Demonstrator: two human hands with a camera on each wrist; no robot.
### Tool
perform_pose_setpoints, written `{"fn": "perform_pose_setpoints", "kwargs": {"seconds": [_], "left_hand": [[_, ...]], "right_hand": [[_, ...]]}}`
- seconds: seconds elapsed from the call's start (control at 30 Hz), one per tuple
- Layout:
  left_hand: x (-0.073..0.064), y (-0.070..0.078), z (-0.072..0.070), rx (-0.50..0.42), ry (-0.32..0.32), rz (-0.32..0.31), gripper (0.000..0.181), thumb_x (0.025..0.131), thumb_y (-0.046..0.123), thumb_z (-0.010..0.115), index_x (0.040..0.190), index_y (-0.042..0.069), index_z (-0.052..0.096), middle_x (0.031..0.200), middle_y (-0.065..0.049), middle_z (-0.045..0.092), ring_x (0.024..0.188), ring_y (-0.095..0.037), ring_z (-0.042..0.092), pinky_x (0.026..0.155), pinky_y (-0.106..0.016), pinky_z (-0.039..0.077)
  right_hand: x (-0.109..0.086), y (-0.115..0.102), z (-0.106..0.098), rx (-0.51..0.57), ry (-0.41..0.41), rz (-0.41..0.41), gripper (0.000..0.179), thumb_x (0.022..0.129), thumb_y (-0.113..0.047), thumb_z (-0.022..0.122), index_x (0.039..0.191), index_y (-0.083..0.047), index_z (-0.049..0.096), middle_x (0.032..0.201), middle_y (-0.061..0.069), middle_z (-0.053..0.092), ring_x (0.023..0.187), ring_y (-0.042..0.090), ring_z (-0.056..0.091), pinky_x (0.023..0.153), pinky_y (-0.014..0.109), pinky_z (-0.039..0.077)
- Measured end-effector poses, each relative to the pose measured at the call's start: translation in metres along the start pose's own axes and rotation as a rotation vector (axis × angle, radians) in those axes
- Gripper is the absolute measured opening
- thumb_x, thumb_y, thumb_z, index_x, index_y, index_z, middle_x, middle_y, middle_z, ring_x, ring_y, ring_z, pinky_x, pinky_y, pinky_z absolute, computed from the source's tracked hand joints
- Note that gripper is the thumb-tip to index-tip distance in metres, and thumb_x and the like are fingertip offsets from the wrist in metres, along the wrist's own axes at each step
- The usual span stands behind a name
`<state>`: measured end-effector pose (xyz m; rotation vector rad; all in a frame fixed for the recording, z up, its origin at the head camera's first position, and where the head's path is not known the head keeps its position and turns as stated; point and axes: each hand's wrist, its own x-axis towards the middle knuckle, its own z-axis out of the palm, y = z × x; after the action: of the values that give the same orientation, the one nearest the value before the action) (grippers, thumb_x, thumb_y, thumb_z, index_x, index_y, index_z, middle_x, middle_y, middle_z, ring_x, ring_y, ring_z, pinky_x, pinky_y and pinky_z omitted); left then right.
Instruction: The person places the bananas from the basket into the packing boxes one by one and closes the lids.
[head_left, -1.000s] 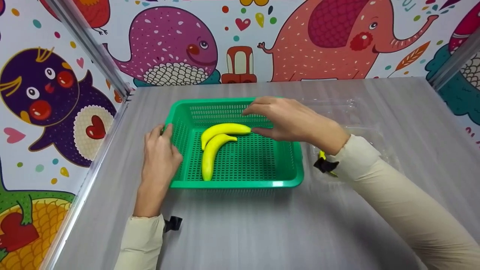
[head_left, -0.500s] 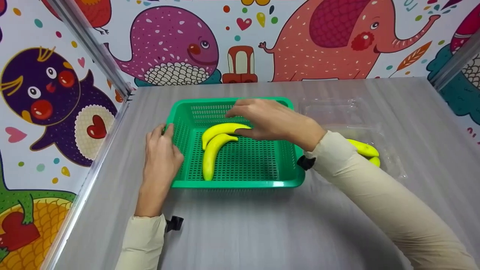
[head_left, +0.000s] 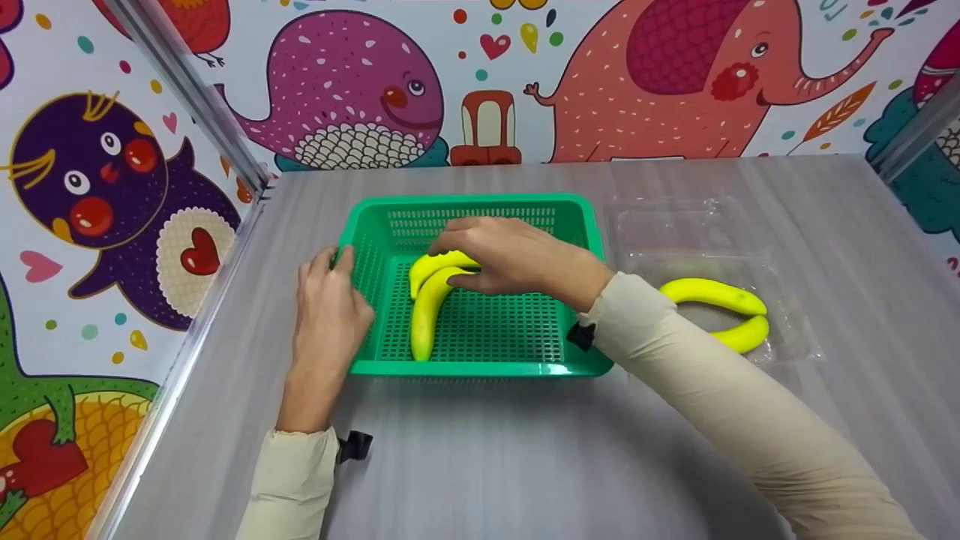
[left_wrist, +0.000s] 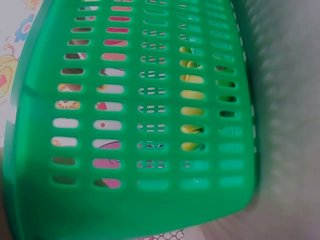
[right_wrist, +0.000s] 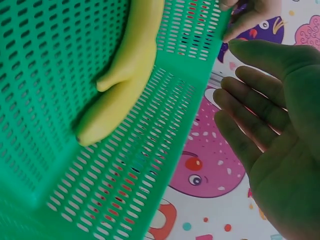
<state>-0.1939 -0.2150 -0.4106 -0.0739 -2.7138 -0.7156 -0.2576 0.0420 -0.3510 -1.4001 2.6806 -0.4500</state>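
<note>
A green plastic basket (head_left: 487,368) stands mid-table with two yellow bananas inside. The front banana (head_left: 424,330) curves along the left part of the floor, and the rear banana (head_left: 435,264) lies against it. My left hand (head_left: 330,315) grips the basket's left rim; the left wrist view shows that slotted basket wall (left_wrist: 165,200) from outside. Over the bananas hovers my right hand (head_left: 517,259), thumb and fingers parted, overlapping their stem ends in the head view. In the right wrist view, the palm (right_wrist: 285,165) faces the basket, and nothing is held.
To the right of the basket, an opened clear plastic box (head_left: 795,334) holds two more bananas, an upper banana (head_left: 712,292) and a lower banana (head_left: 746,335) partly behind the right sleeve. Cartoon-printed walls (head_left: 585,135) border the grey table (head_left: 465,465) at the back and sides.
My right hand has moved left and a little down over the bananas in the basket, uncovering the two bananas in the clear box. The left hand stays on the rim.
</note>
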Motion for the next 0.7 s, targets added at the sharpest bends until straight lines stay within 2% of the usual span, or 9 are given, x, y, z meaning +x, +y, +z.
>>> {"fn": "perform_pose_setpoints", "kwargs": {"seconds": [0.17, 0.43, 0.7], "left_hand": [[0.000, 0.001, 0.000, 0.007, 0.002, 0.000, 0.056, 0.096, -0.016, 0.043, 0.151, -0.015, 0.054, 0.154, -0.039, 0.052, 0.133, -0.057, 0.051, 0.117, -0.061, 0.046], [-0.003, 0.002, 0.001, 0.015, 0.033, 0.023, 0.054, 0.094, -0.018, 0.045, 0.146, -0.015, 0.058, 0.150, -0.040, 0.055, 0.130, -0.059, 0.053, 0.114, -0.062, 0.048], [-0.001, 0.001, 0.001, 0.031, 0.004, 0.018, 0.054, 0.096, -0.016, 0.045, 0.149, -0.015, 0.055, 0.152, -0.040, 0.053, 0.131, -0.058, 0.052, 0.115, -0.061, 0.047]], "right_hand": [[0.008, 0.006, 0.011, 0.009, -0.028, 0.017, 0.044, 0.102, -0.028, 0.077, 0.142, -0.012, 0.071, 0.141, 0.007, 0.073, 0.128, 0.025, 0.068, 0.110, 0.040, 0.059], [0.016, 0.015, 0.028, 0.020, -0.052, 0.027, 0.041, 0.102, -0.023, 0.077, 0.140, -0.008, 0.072, 0.138, 0.010, 0.073, 0.119, 0.027, 0.070, 0.104, 0.041, 0.062], [0.022, 0.022, 0.033, 0.045, -0.063, 0.043, 0.041, 0.102, -0.020, 0.078, 0.140, -0.007, 0.072, 0.139, 0.010, 0.073, 0.123, 0.027, 0.070, 0.108, 0.042, 0.060]]}}
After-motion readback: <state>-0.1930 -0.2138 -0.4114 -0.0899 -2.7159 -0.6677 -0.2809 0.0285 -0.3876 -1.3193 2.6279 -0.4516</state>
